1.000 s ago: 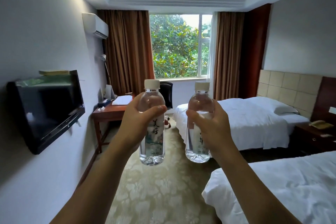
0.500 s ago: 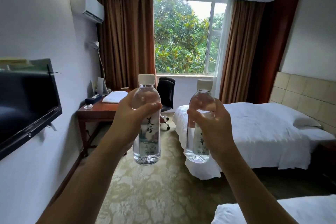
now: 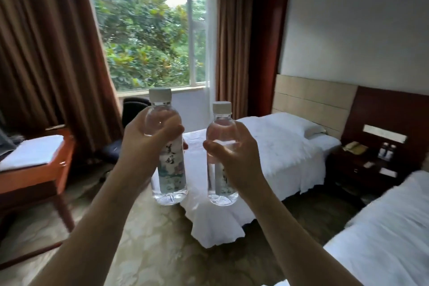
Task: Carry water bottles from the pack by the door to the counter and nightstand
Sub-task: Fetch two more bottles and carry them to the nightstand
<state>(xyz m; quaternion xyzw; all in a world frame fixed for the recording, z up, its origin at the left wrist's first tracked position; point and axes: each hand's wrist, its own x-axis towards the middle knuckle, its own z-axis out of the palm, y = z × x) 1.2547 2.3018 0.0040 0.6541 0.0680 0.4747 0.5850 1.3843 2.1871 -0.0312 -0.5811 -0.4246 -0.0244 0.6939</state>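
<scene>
Both hands, left hand (image 3: 141,146) and right hand (image 3: 236,158), each clasp an upright, capped water bottle, left bottle (image 3: 170,169) and right bottle (image 3: 221,169), at frame centre, and such high, one-handed grips could let either slip before reaching the nightstand (image 3: 362,169) at right.

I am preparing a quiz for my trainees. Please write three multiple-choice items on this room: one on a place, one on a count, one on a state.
1. Where is the nightstand?
A. between the two beds
B. under the window
C. beside the desk

2. How many bottles are being carried?
A. one
B. two
C. three

3. The carried bottles are:
A. uncapped
B. lying flat
C. capped, upright

Answers:
1 A, it stands between the white beds.
2 B, left hand holds the left bottle, right hand the right bottle.
3 C, caps on top.
</scene>
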